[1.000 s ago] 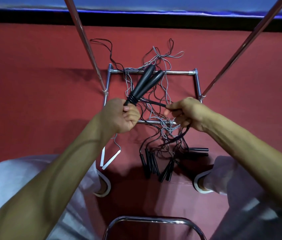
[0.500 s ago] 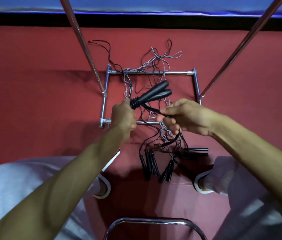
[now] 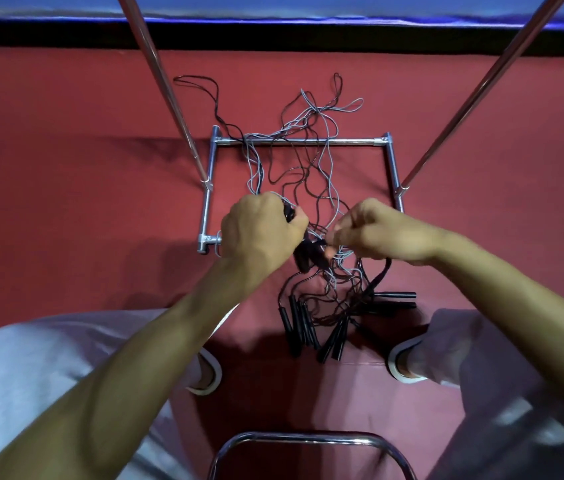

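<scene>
My left hand (image 3: 261,232) grips a pair of black skipping-rope handles (image 3: 304,256); their ends now point down and toward me, mostly hidden under the fist. My right hand (image 3: 374,232) pinches a thin black rope (image 3: 322,242) just beside those handles. A tangle of grey and black ropes (image 3: 308,161) runs from my hands across the red floor and over a metal bar. Several more black handles (image 3: 303,327) lie bunched on the floor below my hands.
A square chrome frame (image 3: 308,142) lies on the red carpet (image 3: 66,168), with two slanted chrome poles (image 3: 166,88) rising from its sides. My knees in grey trousers and white-soled shoes (image 3: 403,370) flank the handles. A chrome chair rail (image 3: 308,438) is near the bottom.
My left hand has turned the gripped handles over, from pointing up and away to pointing down toward me. Both hands have drawn closer together.
</scene>
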Available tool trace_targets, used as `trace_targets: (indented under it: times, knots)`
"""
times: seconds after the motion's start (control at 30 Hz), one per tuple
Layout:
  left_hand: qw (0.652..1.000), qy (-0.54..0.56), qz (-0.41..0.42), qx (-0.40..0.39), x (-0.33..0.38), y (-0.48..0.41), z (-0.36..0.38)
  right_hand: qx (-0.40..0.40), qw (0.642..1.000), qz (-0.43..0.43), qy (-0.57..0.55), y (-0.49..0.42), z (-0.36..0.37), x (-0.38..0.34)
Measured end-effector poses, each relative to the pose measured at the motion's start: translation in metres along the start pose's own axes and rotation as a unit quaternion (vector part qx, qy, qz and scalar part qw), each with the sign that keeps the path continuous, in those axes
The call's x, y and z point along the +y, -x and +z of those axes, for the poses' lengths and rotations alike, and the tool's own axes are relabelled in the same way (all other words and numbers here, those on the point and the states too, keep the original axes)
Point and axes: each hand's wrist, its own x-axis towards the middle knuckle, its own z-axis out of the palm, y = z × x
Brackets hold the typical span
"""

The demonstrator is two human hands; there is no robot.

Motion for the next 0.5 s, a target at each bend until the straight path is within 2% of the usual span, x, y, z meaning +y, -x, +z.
trace_targets:
  times: [0.13, 0.27, 0.4, 0.5]
  knots:
    - [0.995, 0.006, -0.035, -0.097, -0.001, -0.003, -0.003, 0.019, 0.984, -0.101, 0.148, 0.004, -0.001, 0.001]
    - [0.984, 0.030, -0.063, -0.163, -0.009, -0.007, -0.009, 0.063, 0.946, -0.195, 0.252, 0.004, -0.003, 0.005]
    - [0.979, 0.048, -0.060, -0.187, -0.012, -0.012, -0.012, 0.073, 0.932, -0.232, 0.269, 0.004, -0.011, 0.006]
    - [0.963, 0.102, -0.058, -0.242, -0.011, -0.013, -0.014, 0.043, 0.950, -0.208, 0.229, 0.004, -0.017, 0.007]
